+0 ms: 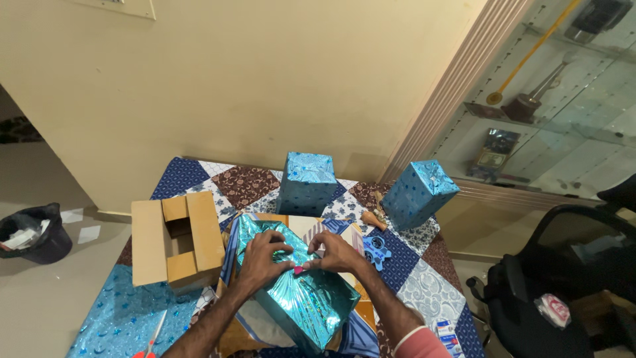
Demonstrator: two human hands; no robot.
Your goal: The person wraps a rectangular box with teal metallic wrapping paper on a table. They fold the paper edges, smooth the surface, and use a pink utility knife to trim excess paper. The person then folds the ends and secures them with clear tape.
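- Right now both hands rest on top of a teal foil-wrapped box [301, 292] lying near the middle of the patchwork tablecloth [424, 292], at the near edge of the scene.
- The left hand [265, 257] lies with fingers curled and pressed down on the shiny paper at the box's far end.
- The right hand [334, 253] has its fingertips drawn together, pinching at a small pink piece [299, 270] (too small to tell what it is) on the wrap between the two hands.
- An open cardboard box [175, 240] sits just to the left of the wrapped box, flaps up.
- Two more blue wrapped boxes stand farther back: one upright [306, 183] near the middle, one tilted [419, 192] to the right.
- Red-handled scissors [151, 339] lie on a blue glitter sheet [116, 315] at the near left.
- A black bin [33, 232] stands on the floor at far left, and a black chair [563, 292] on the right.
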